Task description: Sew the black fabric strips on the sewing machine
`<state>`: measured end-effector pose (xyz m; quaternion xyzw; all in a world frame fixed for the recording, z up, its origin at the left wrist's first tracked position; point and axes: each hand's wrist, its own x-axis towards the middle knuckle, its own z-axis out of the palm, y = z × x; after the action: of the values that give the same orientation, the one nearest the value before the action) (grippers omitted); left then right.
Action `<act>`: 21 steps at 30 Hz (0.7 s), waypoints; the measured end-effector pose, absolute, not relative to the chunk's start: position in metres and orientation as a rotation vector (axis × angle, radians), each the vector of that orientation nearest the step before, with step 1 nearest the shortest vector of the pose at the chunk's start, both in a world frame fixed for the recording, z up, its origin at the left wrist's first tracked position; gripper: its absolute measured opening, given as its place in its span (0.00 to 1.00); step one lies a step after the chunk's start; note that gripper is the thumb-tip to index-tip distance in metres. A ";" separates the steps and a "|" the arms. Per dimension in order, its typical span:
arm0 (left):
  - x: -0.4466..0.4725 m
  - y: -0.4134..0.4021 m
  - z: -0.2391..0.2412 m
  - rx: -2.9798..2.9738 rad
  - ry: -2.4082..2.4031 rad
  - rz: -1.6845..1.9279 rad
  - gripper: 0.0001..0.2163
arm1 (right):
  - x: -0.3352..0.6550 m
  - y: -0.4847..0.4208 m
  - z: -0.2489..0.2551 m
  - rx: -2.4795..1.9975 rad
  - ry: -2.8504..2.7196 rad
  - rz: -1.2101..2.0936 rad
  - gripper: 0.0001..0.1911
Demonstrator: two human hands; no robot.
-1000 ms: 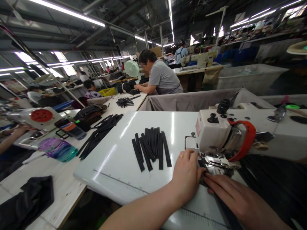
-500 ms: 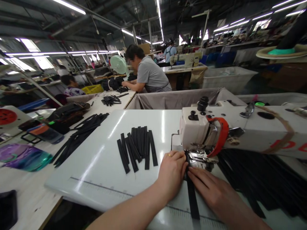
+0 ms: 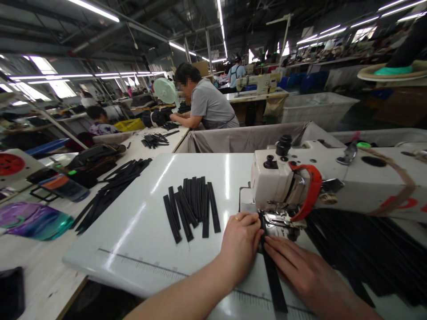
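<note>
A narrow black fabric strip (image 3: 275,284) runs from under the presser foot area (image 3: 277,221) of a white sewing machine (image 3: 360,171) toward me, its near end lying on the pale table. My left hand (image 3: 237,249), with a ring on one finger, is closed on the strip's left side just in front of the machine. My right hand (image 3: 302,266) has its fingers held together, pressing the strip from the right. Its thumb is hidden. Left of my hands lies a group of short black strips (image 3: 191,206), side by side on the tabletop.
Long black strips (image 3: 367,249) are heaped right, beneath the machine arm. More strips (image 3: 115,186) lie left, near a purple-teal pouch (image 3: 36,220) and a bottle (image 3: 65,186). A cloth-lined bin (image 3: 247,138) stands behind the table (image 3: 126,240). Beyond, a person in grey (image 3: 211,104) works.
The strip's near end has swung a little to the right and toward me. My right hand has shifted slightly right with it; my left hand stays by the presser foot.
</note>
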<state>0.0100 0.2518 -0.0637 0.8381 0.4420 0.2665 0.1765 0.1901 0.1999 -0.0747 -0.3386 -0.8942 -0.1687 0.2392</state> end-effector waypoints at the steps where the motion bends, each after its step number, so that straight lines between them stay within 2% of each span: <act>1: 0.010 0.251 -0.064 2.377 1.252 0.748 0.06 | 0.191 0.200 -0.075 -0.923 -2.444 -0.464 0.20; 21: 0.012 0.249 -0.064 2.449 1.283 0.613 0.07 | 0.189 0.201 -0.069 -0.931 -2.405 -0.370 0.18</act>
<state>0.0118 0.2492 -0.0637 0.8544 0.4478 0.2138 0.1542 0.1887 0.2013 -0.0694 -0.3445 -0.8902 -0.1370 0.2648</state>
